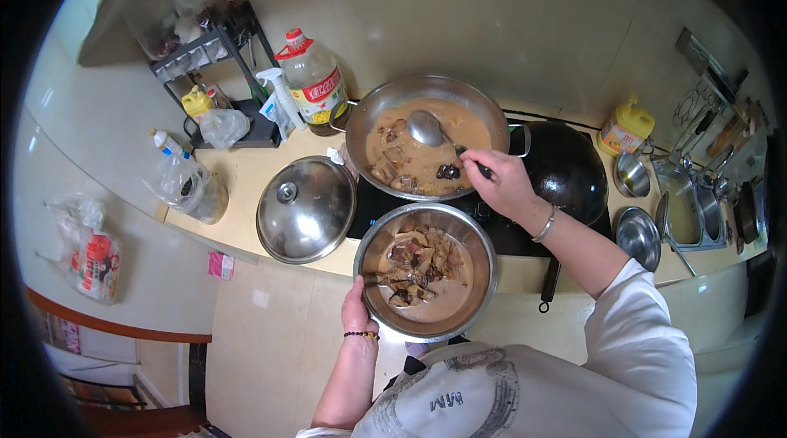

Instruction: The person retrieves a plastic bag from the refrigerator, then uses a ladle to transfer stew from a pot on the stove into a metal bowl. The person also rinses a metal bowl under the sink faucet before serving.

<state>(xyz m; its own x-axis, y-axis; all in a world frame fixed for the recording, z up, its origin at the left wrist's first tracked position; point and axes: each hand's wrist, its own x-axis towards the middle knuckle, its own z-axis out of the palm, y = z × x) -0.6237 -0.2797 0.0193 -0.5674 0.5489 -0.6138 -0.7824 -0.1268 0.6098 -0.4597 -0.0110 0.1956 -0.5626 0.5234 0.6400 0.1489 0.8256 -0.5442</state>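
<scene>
A wide two-handled steel pot on the cooktop holds brown broth with chunks of what looks like meat. My right hand grips the black handle of a metal ladle, whose bowl is over the broth in the pot. Close to my body, my left hand holds the rim of a steel basin at its left side. Inside the basin are meat pieces in pale brown liquid. The basin stands in front of the pot, overlapping the counter's front edge in view.
A domed steel lid rests left of the basin. Behind it stand a large oil bottle and a black rack. To the right are a black wok, its handle past the counter edge, steel bowls and a sink.
</scene>
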